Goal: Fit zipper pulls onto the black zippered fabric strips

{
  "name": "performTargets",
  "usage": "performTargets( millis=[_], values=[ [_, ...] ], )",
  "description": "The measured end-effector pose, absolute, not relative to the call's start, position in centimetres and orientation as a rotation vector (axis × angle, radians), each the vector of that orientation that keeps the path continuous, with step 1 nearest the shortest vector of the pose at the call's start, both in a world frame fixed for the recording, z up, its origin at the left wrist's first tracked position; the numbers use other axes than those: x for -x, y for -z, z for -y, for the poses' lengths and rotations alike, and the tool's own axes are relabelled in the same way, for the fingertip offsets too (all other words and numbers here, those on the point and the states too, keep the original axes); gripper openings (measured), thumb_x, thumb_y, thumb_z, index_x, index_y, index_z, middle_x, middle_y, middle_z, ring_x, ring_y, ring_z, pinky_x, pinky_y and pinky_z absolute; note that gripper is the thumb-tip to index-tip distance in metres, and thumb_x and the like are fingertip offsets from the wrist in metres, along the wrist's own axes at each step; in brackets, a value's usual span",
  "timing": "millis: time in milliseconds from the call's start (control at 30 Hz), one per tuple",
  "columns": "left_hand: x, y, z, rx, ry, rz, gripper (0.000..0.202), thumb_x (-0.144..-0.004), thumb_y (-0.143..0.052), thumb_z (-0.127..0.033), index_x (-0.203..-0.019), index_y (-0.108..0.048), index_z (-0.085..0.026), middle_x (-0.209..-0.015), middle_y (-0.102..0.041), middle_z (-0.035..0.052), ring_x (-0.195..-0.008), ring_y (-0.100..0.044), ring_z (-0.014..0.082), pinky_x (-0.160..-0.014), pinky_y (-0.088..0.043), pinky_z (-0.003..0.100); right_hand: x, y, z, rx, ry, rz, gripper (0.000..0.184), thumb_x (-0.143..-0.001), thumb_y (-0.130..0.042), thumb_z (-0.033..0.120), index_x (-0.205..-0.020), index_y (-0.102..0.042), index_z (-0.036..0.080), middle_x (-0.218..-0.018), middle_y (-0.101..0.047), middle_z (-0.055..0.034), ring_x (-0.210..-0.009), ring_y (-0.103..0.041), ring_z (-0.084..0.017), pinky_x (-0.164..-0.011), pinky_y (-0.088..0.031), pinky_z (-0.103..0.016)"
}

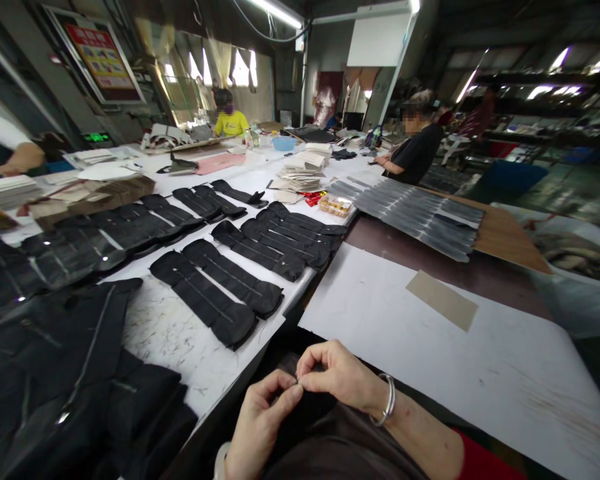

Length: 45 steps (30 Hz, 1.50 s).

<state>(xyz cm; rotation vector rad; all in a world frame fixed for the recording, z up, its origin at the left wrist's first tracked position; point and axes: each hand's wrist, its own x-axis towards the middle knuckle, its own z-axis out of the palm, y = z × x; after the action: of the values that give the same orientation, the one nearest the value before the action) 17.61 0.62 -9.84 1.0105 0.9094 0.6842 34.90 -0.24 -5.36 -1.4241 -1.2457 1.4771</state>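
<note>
The white-topped table [180, 363] runs from the near left into the room. On its near left corner lies a heap of black cloth [80, 373], loosely folded and crossed by silvery zips. Beyond it stretches a long row of black zippered pieces [87, 243], overlapping side by side, a few metal pulls catching the light. Closer to the person, two black strips [203, 301] lie flat next to each other near the table edge, matt, round-ended, each with a lengthwise zip line. The left hand [265, 413] and the right hand [337, 373], the latter with a silvery bangle [390, 399] at its wrist, meet above the dark lap, just off that edge. Both are nearly closed, thumb and forefinger pinched, fingertips touching; whatever may sit between them is too small to make out.
</note>
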Motion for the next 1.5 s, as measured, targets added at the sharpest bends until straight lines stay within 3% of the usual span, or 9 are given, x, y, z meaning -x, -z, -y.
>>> performTargets(
  millis=[100,233,367,533,733,867,1000,1267,1500],
  values=[
    [-17.1,9.7,-0.7,-0.9,-0.713,-0.916,0.034,-0.069,-0.082,-0.044,-0.067,-0.064,-0.015,-0.061,-0.054,-0.0033,-0.057,-0.043,0.0094,-0.056,-0.037,0.02,-34.4,5.2,0.3,1.398,-1.4,1.212,0.007,-0.068,-0.064,0.012,-0.072,-0.065,0.018,-0.073,-0.069,0.0013,-0.071,-0.06,-0.015,-0.069,-0.045,-0.026],
    [-15.6,9.3,-0.9,-0.756,-0.766,-0.909,0.033,-0.069,-0.083,-0.041,-0.071,-0.063,-0.016,-0.061,-0.055,-0.0041,-0.056,-0.046,0.0087,-0.054,-0.037,0.019,-33.7,5.4,0.9,1.362,-1.255,1.245,0.016,-0.073,-0.067,0.019,-0.089,-0.065,0.02,-0.097,-0.071,-0.0034,-0.093,-0.062,-0.021,-0.089,-0.044,-0.034],
    [-14.1,8.6,-1.1,-0.731,-0.802,-0.915,0.03,-0.071,-0.082,-0.04,-0.076,-0.063,-0.017,-0.063,-0.056,-0.0039,-0.057,-0.048,0.0093,-0.056,-0.039,0.019,-32.8,5.8,1.7,1.32,-1.156,1.285,0.009,-0.078,-0.067,0.02,-0.084,-0.06,0.02,-0.107,-0.069,-0.0053,-0.103,-0.061,-0.023,-0.095,-0.043,-0.036],
    [-12.8,7.8,-1.2,-0.919,-0.79,-0.983,0.034,-0.072,-0.079,-0.045,-0.075,-0.063,-0.016,-0.064,-0.053,-0.003,-0.06,-0.045,0.0103,-0.057,-0.038,0.02,-31.6,6.0,1.7,1.323,-1.023,1.382,0.011,-0.083,-0.063,0.016,-0.074,-0.057,0.021,-0.102,-0.068,-0.0038,-0.096,-0.063,-0.02,-0.089,-0.046,-0.031],
    [-12.4,6.0,-1.2,-1.177,-0.786,-1.054,0.037,-0.076,-0.072,-0.052,-0.073,-0.06,-0.016,-0.067,-0.053,-0.0016,-0.062,-0.046,0.013,-0.058,-0.039,0.023,-30.8,5.9,1.5,1.238,-0.91,1.522,0.014,-0.087,-0.057,0.012,-0.077,-0.052,0.021,-0.097,-0.064,-0.0036,-0.089,-0.062,-0.017,-0.082,-0.047,-0.027],
    [-12.3,4.9,-1.6,-1.519,-0.785,-1.128,0.03,-0.081,-0.066,-0.046,-0.075,-0.064,-0.017,-0.069,-0.06,0.0006,-0.068,-0.055,0.0167,-0.066,-0.044,0.026,-30.3,5.7,1.3,1.176,-0.798,1.585,0.016,-0.087,-0.053,0.007,-0.079,-0.05,0.021,-0.095,-0.061,-0.0035,-0.09,-0.06,-0.016,-0.081,-0.046,-0.027],
    [-11.7,3.9,-2.3,-1.903,-0.705,-1.149,0.018,-0.088,-0.06,-0.035,-0.087,-0.069,-0.019,-0.076,-0.069,0.0025,-0.071,-0.063,0.0188,-0.068,-0.047,0.028,-29.9,5.7,1.1,1.154,-0.713,1.613,0.017,-0.089,-0.048,0.006,-0.079,-0.048,0.021,-0.088,-0.057,-0.0026,-0.083,-0.057,-0.016,-0.075,-0.046,-0.027],
    [-11.2,2.2,-3.1,-2.389,-0.656,-1.014,0.016,-0.094,-0.051,-0.02,-0.083,-0.063,-0.019,-0.074,-0.067,0.0026,-0.069,-0.062,0.0191,-0.066,-0.046,0.031,-29.2,5.9,0.5,1.199,-0.631,1.671,0.019,-0.088,-0.046,0.007,-0.076,-0.042,0.021,-0.078,-0.053,-0.0016,-0.073,-0.053,-0.016,-0.067,-0.042,-0.028],
    [-10.9,2.7,-3.8,-2.409,-0.55,-0.975,0.01,-0.092,-0.058,-0.027,-0.092,-0.064,-0.019,-0.083,-0.07,0.0045,-0.078,-0.064,0.023,-0.072,-0.049,0.036,-28.4,5.8,-0.2,1.156,-0.665,1.661,0.02,-0.084,-0.048,0.004,-0.075,-0.044,0.021,-0.076,-0.054,-0.001,-0.071,-0.055,-0.015,-0.066,-0.043,-0.026]
  ],
)
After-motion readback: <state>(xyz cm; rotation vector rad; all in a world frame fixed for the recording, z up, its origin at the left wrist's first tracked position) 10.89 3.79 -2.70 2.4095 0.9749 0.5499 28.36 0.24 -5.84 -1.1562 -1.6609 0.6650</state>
